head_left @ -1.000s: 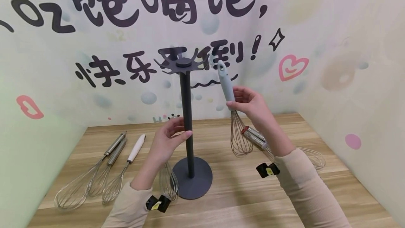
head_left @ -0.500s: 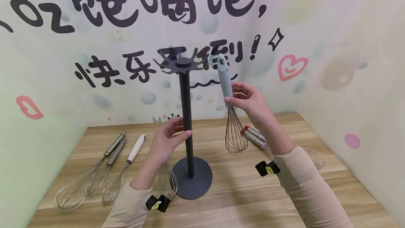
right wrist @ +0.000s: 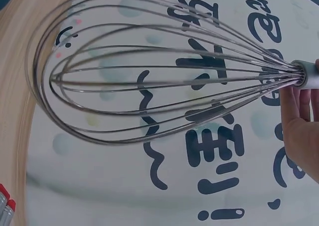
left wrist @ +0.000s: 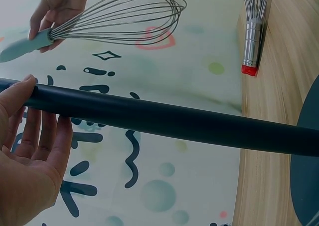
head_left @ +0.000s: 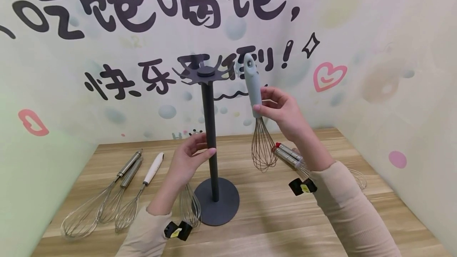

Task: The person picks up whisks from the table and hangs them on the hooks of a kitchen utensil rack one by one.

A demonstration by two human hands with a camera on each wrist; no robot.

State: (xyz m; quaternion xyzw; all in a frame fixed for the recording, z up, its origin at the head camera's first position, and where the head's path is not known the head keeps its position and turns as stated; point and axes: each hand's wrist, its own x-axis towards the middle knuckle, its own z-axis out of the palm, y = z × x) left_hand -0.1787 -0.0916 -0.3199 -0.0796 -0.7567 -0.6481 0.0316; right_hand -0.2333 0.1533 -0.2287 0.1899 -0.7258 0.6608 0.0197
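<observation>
My right hand [head_left: 285, 112] pinches the lower handle of a light blue whisk [head_left: 252, 86] and holds it upright in the air, handle up, wires hanging down. In the right wrist view the wire loops of this whisk [right wrist: 149, 81] fill the middle. Its handle top, with a hole, is just right of the hooked top [head_left: 206, 72] of a dark grey stand. My left hand [head_left: 189, 158] holds the pole [head_left: 211, 126] of that stand between thumb and fingers, also plain in the left wrist view. The stand's hooks carry nothing.
On the wooden table [head_left: 271, 225] several whisks lie at left, one with a white handle [head_left: 154, 167]. Wires of another whisk [head_left: 189, 205] show beside the stand's round base [head_left: 221, 213]. Red-tipped whisks [head_left: 287, 157] lie at right, partly behind my arm. A printed wall stands behind.
My right hand has raised the light blue whisk and moved it slightly left, closer to the hooked top of the stand. The left hand stays on the pole.
</observation>
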